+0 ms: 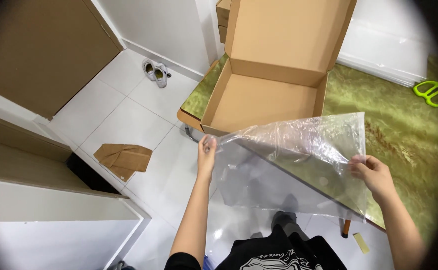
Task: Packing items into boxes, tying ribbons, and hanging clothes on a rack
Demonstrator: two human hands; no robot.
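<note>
I hold a clear plastic bag (289, 165) stretched out in front of me, above the near edge of the table. My left hand (207, 152) pinches its left corner. My right hand (374, 172) grips its right edge. Just beyond the bag, an open brown cardboard box (266, 97) sits on the table with its lid (286, 32) standing upright and its inside bare.
The table (404, 125) has a glossy green marbled top. Green-handled scissors (431, 93) lie at its far right. On the white tiled floor lie a flattened piece of cardboard (124, 159) and a pair of shoes (156, 73). A brown door (39, 50) is on the left.
</note>
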